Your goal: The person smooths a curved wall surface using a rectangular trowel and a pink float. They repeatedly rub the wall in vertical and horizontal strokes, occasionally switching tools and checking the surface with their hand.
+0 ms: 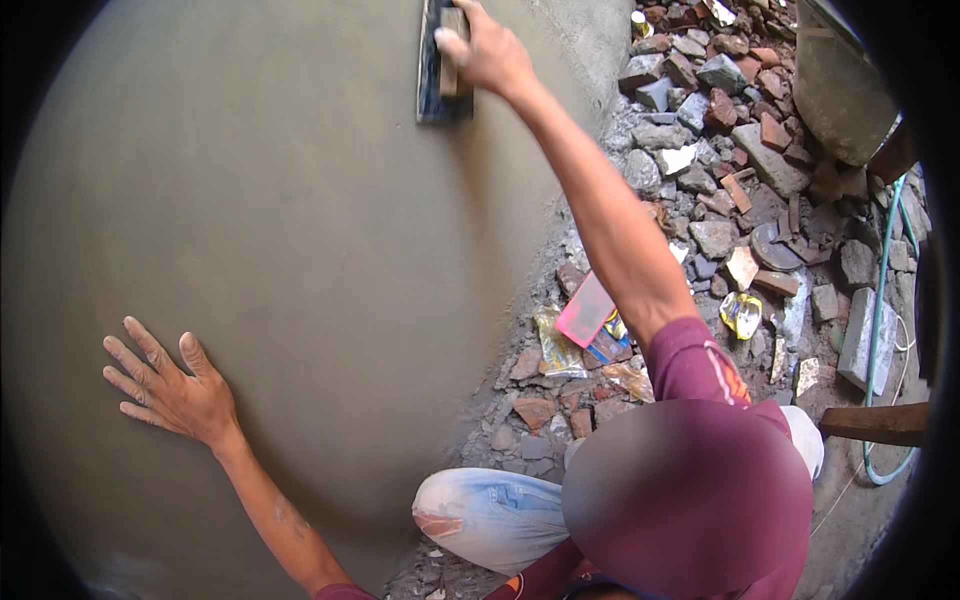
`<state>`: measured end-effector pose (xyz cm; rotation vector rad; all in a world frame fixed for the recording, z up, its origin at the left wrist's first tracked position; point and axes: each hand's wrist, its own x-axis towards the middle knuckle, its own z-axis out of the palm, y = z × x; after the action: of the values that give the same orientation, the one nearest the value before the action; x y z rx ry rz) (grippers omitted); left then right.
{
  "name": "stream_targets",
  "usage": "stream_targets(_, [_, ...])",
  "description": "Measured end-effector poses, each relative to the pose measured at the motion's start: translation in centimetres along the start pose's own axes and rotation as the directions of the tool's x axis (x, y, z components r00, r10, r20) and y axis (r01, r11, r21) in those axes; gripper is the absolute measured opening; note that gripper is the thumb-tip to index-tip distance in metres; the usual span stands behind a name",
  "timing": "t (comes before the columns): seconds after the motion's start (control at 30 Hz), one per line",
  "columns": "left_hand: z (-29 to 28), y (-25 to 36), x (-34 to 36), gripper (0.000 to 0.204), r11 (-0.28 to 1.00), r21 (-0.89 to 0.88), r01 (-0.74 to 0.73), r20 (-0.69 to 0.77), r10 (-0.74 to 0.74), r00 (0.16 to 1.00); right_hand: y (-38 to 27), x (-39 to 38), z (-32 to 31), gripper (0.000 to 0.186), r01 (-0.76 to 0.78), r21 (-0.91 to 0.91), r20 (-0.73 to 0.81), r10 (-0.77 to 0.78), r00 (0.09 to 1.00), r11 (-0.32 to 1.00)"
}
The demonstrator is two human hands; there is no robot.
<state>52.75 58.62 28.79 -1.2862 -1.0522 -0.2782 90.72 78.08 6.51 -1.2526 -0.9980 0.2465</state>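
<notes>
My right hand (478, 52) grips a dark rectangular float (434, 95) with a pale wooden handle, held at the top of a smooth grey cement surface (250, 200) near its right edge. My left hand (170, 385) rests spread, fingers apart and dusty, against the same surface at the lower left, with nothing in it. A faint darker streak trails below the float. My maroon sleeve and a knee in pale jeans (480, 505) show at the lower right and bottom.
Broken bricks and stones (715, 150) cover the ground along the right edge of the cement, with plastic scraps (585, 310) among them. A grey bucket-like container (845, 90) is at the upper right. A teal hose (885, 300) and a wooden piece (875, 423) lie at the far right.
</notes>
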Motion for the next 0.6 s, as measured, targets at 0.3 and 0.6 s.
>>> stream_targets(0.3, [-0.4, -0.8, 0.2, 0.075, 0.997, -0.015, -0.080, -0.008, 0.080, 0.997, -1.8, -35.5, 4.9, 0.074, 0.045, 0.161, 0.259, -0.086, 0.962, 0.986])
stream_targets(0.6, [-1.6, -14.6, 6.5, 0.068, 0.968, 0.125, -0.218, -0.024, 0.222, 0.975, -2.7, 3.5, -0.4, 0.063, -0.098, 0.169, 0.004, 0.099, 0.995, 0.981])
